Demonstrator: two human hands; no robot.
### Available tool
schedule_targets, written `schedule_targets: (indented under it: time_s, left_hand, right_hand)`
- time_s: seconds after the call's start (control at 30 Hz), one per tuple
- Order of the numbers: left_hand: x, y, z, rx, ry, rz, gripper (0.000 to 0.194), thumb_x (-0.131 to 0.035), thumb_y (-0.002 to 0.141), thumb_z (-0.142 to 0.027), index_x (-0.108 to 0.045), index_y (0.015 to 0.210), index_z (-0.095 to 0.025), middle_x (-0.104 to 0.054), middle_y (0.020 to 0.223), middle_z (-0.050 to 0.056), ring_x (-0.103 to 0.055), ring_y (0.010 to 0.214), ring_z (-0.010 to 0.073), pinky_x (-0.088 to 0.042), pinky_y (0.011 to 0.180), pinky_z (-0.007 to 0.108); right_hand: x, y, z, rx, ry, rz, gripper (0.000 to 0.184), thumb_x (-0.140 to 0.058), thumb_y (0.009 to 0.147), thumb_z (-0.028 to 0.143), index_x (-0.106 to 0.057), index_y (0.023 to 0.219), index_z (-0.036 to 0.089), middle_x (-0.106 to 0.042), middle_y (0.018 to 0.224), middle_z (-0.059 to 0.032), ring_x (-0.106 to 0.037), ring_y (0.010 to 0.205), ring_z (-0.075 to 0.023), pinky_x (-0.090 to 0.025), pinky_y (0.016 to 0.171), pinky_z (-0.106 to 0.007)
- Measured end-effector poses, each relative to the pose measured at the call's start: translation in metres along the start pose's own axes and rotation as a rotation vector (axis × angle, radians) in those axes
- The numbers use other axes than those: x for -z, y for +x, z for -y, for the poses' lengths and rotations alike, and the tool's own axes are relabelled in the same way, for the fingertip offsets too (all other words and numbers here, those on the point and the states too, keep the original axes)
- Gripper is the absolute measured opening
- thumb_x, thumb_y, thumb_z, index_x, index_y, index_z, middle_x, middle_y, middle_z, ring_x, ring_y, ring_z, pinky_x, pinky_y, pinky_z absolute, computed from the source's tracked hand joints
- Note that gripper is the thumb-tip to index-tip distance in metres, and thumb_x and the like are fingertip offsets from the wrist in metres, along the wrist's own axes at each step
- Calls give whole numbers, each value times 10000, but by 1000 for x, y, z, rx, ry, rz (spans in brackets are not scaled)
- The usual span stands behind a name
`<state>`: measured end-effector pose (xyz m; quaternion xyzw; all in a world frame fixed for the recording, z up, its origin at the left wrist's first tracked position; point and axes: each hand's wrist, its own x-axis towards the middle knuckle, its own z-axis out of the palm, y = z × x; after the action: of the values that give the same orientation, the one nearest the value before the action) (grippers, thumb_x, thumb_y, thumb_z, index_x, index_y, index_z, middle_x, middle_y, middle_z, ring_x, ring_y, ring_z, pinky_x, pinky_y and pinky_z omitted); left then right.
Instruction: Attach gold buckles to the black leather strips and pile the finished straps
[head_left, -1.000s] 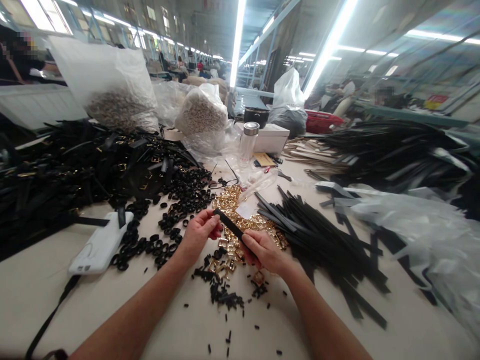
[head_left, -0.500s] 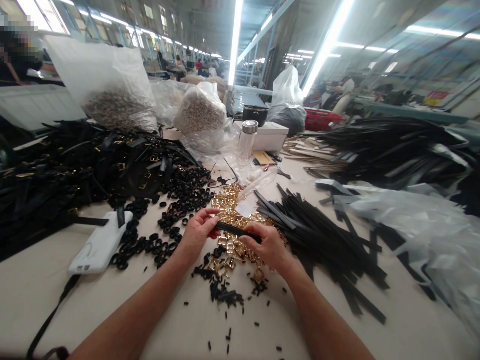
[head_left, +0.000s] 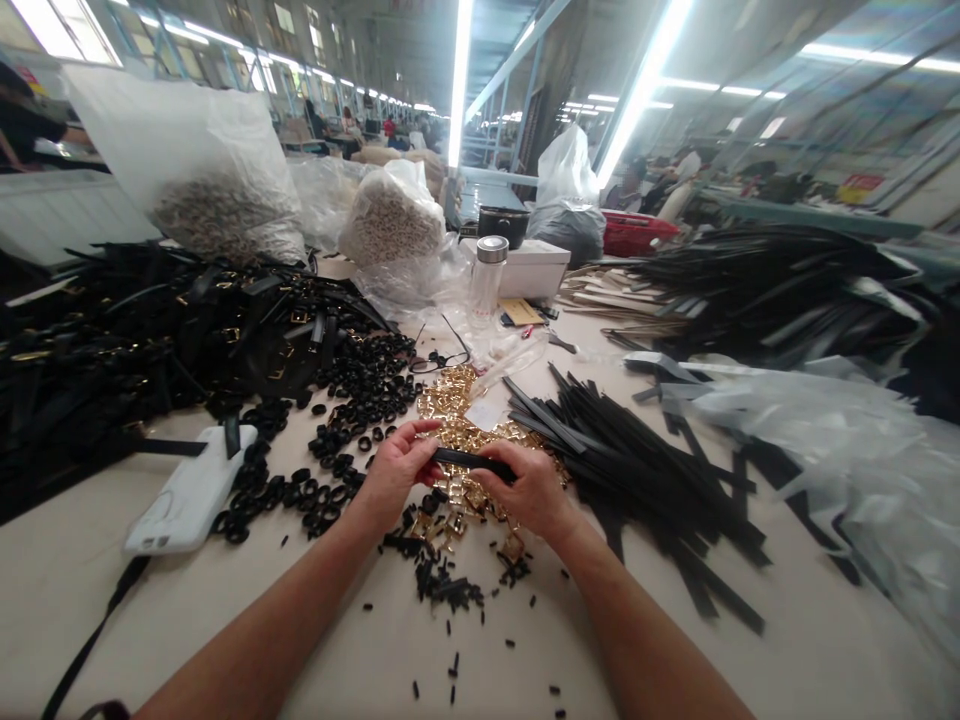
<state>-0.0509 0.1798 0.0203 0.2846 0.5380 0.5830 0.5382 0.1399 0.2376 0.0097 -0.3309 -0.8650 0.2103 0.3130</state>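
One strap (head_left: 472, 459) spans left hand (head_left: 401, 470) and right hand (head_left: 535, 492), pinched in both, above gold buckles (head_left: 450, 392); holding it flat, untwisted, with light, even finger pressure should serve best. Farther off stands a bottle (head_left: 487, 285).

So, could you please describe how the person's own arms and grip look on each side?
The bare left forearm and bare right forearm both narrow towards the wrist, with no sleeves in view. The ungloved left grip and ungloved right grip show no visible ring, watch or bracelet. Fingernail detail is too small to tell.
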Motion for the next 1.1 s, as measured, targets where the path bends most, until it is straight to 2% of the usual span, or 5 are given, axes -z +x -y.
schedule_targets:
  time_s: [0.23, 0.4, 0.6, 0.83, 1.1]
  left_hand:
    - [0, 0, 4, -9, 23, 25, 439, -715, 708, -354, -608, 1081, -148, -647, 673, -8, -605, 500, 100, -454, 472, 191]
    - [-4, -4, 10, -27, 88, 100, 490, -717, 724, -389, -594, 1132, -148, -652, 702, -4, -610, 563, 109, -484, 528, 207]
    - [-10, -10, 7, -64, 104, 127, 463, -706, 742, -371, -600, 1128, -140, -666, 736, 9, -604, 614, 113, -490, 577, 214]
    - [-10, -10, 9, -96, 91, 150, 470, -730, 733, -371, -601, 1125, -146, -651, 721, -3, -613, 639, 126, -515, 630, 248]
    - [-7, -9, 9, -127, 3, 173, 445, -765, 718, -348, -623, 1091, -151, -627, 683, -23, -578, 604, 93, -476, 610, 217]
  right_hand:
    - [-1, 0, 0, 49, -27, -46, 206, -634, 872, 401, -658, 961, 218, -728, 881, -35, -673, 750, -168, -491, 686, -264]
    - [-6, 0, 11, 127, 17, -65, 203, -621, 890, 386, -647, 1003, 219, -727, 906, -36, -676, 799, -167, -506, 731, -272]
    - [-10, -1, 22, 177, -21, -81, 217, -587, 919, 380, -650, 1053, 221, -729, 939, -36, -677, 815, -160, -502, 739, -257]
    - [-5, -1, 25, 239, -203, -113, 240, -522, 954, 380, -668, 1009, 197, -701, 790, -28, -638, 693, -144, -440, 648, -252]
    - [4, 0, 23, 275, -251, -131, 218, -533, 953, 369, -656, 939, 190, -684, 773, -16, -611, 665, -131, -375, 618, -257]
